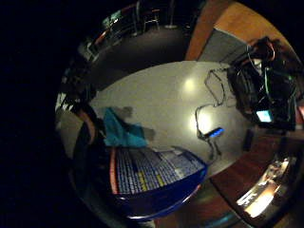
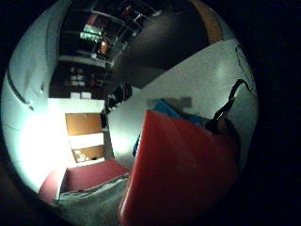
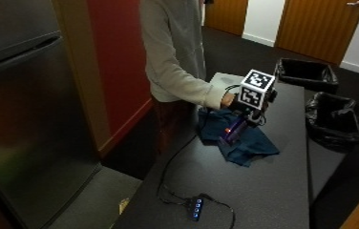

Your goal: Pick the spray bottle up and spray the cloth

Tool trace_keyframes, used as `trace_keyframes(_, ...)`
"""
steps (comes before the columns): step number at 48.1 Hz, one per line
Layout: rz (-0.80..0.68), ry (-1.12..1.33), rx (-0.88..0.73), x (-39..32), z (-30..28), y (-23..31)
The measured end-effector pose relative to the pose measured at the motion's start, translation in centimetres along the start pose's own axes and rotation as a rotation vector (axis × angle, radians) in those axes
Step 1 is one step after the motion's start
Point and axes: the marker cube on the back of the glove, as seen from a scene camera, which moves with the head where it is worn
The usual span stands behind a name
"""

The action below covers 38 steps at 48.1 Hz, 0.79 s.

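Note:
In the outside view a person stands at the far left side of a dark table (image 3: 275,191). The gloved right hand (image 3: 250,110) grips a spray bottle (image 3: 233,132) upright over a crumpled blue cloth (image 3: 252,149) lying on the table. Whether the bottle's base touches the cloth I cannot tell. The little finger side palm view is filled by the bottle's blue printed label (image 1: 152,175), with the cloth (image 1: 121,133) on the table beyond it. Close to the thumb side palm camera sits a red part of the bottle (image 2: 181,169), the cloth (image 2: 164,107) behind it.
A small hub with blue lights (image 3: 196,208) and its cable lie near the table's front edge; the hub (image 1: 216,132) also shows on the tabletop. Two black bins (image 3: 306,74) (image 3: 333,117) stand on the floor at the table's right. A steel fridge (image 3: 27,119) is at the left.

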Motion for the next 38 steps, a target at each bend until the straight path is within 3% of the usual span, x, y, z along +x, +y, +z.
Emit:
trace_keyframes(16, -0.216, 0.408, -0.155, -7.8, -1.9, 3.8)
trace_keyframes(21, -0.185, 0.617, -0.135, -8.3, -1.6, 4.3)
trace_keyframes(28, -0.454, 0.589, -0.243, -10.9, 0.0, 6.9)
trace_keyframes(31, -0.429, 0.621, -0.239, -12.3, 1.5, 7.7)
trace_keyframes(36, -0.208, 0.678, -0.175, -14.2, 3.8, 7.9)
trace_keyframes(38, -0.248, 0.692, -0.192, -14.8, 4.7, 8.6)
